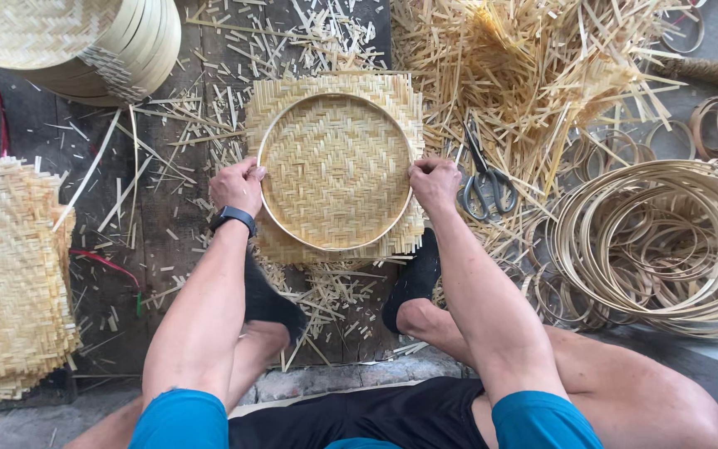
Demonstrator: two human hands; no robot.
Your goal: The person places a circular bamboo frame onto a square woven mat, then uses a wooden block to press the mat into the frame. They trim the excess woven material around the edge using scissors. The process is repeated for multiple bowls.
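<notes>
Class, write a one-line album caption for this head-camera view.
Both hands, left hand and right hand, press a round hoop onto a square woven mat, scissors alongside.

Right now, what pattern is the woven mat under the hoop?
Herringbone weave of pale straw-coloured bamboo strips on the woven mat, inside the hoop; head view.

A pair of grey-handled scissors [484, 179] lies on a heap of bamboo strip offcuts [533, 75] at the upper right. Below them, loose bamboo hoops [666, 241] pile up in coils. A stack of square woven mats [10, 274] sits at the left edge, and a stack of finished round woven trays [85, 37] stands in the upper left corner. Short bamboo trimmings [168, 133] litter the dark wooden board [35, 125].
</notes>
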